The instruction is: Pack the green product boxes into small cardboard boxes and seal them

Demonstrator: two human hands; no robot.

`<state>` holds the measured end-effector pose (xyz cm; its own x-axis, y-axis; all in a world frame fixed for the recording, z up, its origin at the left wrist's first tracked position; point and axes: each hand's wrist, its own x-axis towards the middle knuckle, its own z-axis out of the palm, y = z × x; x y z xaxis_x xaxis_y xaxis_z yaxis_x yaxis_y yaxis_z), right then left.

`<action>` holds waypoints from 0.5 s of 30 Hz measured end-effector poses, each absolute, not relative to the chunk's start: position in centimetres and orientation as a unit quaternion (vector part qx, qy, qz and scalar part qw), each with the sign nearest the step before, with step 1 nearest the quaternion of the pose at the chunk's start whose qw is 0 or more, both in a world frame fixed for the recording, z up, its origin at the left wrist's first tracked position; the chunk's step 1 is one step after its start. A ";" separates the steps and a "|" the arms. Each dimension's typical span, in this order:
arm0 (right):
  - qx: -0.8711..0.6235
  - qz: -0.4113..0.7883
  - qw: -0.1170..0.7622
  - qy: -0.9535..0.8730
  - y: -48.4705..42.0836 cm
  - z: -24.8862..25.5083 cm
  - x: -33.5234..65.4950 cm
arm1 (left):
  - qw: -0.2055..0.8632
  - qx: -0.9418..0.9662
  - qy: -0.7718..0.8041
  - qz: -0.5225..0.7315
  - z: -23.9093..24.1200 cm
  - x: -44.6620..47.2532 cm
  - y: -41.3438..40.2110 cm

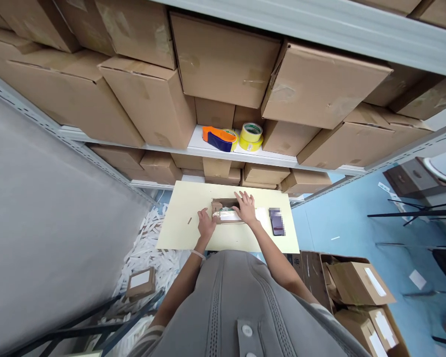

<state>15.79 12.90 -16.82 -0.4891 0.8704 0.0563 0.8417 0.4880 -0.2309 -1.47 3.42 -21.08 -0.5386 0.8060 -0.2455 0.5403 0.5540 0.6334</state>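
Brown cardboard parcel (226, 215), glossy with clear tape (226, 215), is pressed at two o'clock by the open, splayed right hand (246, 208); its seven-o'clock edge is touched by the loosely open left hand (207, 223).

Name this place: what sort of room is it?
Probably a small parcel-packing stockroom: metal shelving loaded with cardboard cartons, a tape dispenser beside a roll of yellow tape, and white packing filler below.

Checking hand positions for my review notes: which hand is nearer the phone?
Right. The right hand rests on the cardboard package, a short gap from the phone. The left hand is farther away, at the package's opposite end.
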 end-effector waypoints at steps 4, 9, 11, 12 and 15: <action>-0.481 0.114 0.014 -0.869 11.6 -18.3 15.8 | 0.294 0.382 0.839 0.251 -21.1 -1.5 3.8; -0.478 0.112 -0.014 -0.871 9.3 -20.6 17.0 | 0.304 0.386 0.834 0.251 -21.6 -1.2 3.5; -0.487 0.104 -0.014 -0.867 8.8 -21.2 17.0 | 0.286 0.413 0.828 0.248 -21.9 -1.1 3.5; -0.490 0.100 -0.013 -0.866 8.7 -21.5 16.9 | 0.273 0.430 0.825 0.245 -22.1 -1.1 3.6; -0.502 0.080 -0.005 -0.861 8.3 -22.2 16.3 | 0.239 0.466 0.818 0.237 -22.4 -1.4 4.3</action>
<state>16.33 8.35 -22.25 -0.4966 0.8634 -0.0885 0.8649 0.4838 -0.1338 -1.43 4.33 -22.43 -0.4519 0.8757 -0.1703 0.6485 0.4535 0.6114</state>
